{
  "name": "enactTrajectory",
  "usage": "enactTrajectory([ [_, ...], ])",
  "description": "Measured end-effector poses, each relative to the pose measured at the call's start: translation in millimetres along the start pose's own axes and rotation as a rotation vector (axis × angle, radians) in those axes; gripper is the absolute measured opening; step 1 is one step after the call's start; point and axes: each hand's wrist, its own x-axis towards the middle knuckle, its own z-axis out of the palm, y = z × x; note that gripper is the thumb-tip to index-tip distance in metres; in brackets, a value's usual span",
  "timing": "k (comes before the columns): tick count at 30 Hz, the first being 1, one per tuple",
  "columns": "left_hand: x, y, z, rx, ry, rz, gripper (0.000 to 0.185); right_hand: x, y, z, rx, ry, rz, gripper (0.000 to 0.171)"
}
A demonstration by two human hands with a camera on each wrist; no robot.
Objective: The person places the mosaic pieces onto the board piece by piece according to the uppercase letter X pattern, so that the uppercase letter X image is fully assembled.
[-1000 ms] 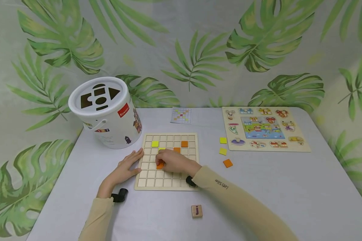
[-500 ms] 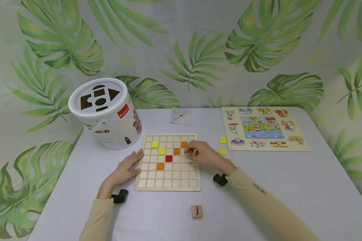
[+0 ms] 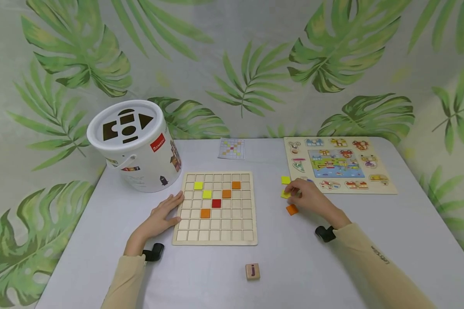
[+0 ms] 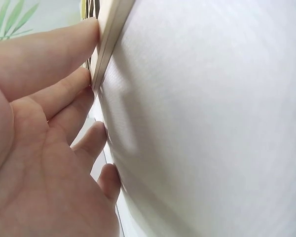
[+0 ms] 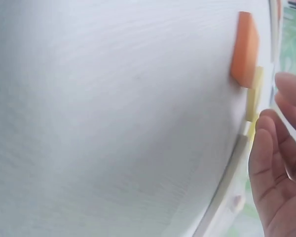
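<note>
My left hand [image 3: 160,219] lies at the left side of a wooden grid board [image 3: 226,224], its straight fingertips touching the edge. In the left wrist view the thumb and fingers meet the board's side. On the grid are two yellow tiles, several orange tiles [image 3: 205,213] and one red tile [image 3: 216,203] near the middle. To the right of the board, my right hand [image 3: 313,199] hovers over a loose yellow tile [image 3: 284,195], thumb and fingers apart. Beside it lie another yellow tile [image 3: 285,180] and an orange tile [image 5: 244,52], which stands nearest the right wrist camera.
A white bucket [image 3: 147,171] with shape holes in its lid stands behind the left hand. At the back lies a small pattern card [image 3: 231,148]. A wooden picture puzzle [image 3: 371,189] is at the right. A letter block [image 3: 252,271] sits in front of the board.
My right hand has left the board, uncovering the red tile and an orange tile, and moved right to the loose tiles. My left hand has stayed at the board's edge.
</note>
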Motion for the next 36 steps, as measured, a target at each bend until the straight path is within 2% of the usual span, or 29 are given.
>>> enactTrajectory([
  [10, 0.0, 0.8, -0.7, -0.002, -0.007, -0.005, 0.067, 10.2, -3.6, 5.7, -0.133, -0.040, 0.041, 0.014],
  [14, 0.4, 0.5, -0.7, -0.007, -0.008, -0.001, 0.067, 14.8, -7.1, 10.2, -0.132, -0.034, 0.036, 0.015],
  [19, 1.5, -1.5, -0.2, -0.003, -0.009, -0.001, 0.067, 23.0, -23.3, 21.4, -0.049, -0.013, -0.039, 0.018],
  [25, 1.2, -1.9, -0.5, -0.004, -0.003, 0.000, 0.067, 37.9, -60.4, 47.7, 0.003, -0.084, -0.109, 0.020],
  [31, 1.1, -2.4, -0.4, -0.004, 0.002, 0.014, 0.067, 51.3, -88.8, 79.2, 0.000, -0.188, -0.239, 0.018],
  [36, 1.4, -3.6, 0.2, -0.007, 0.002, 0.012, 0.067, 56.7, -105.5, 96.3, -0.068, -0.240, -0.255, 0.015],
])
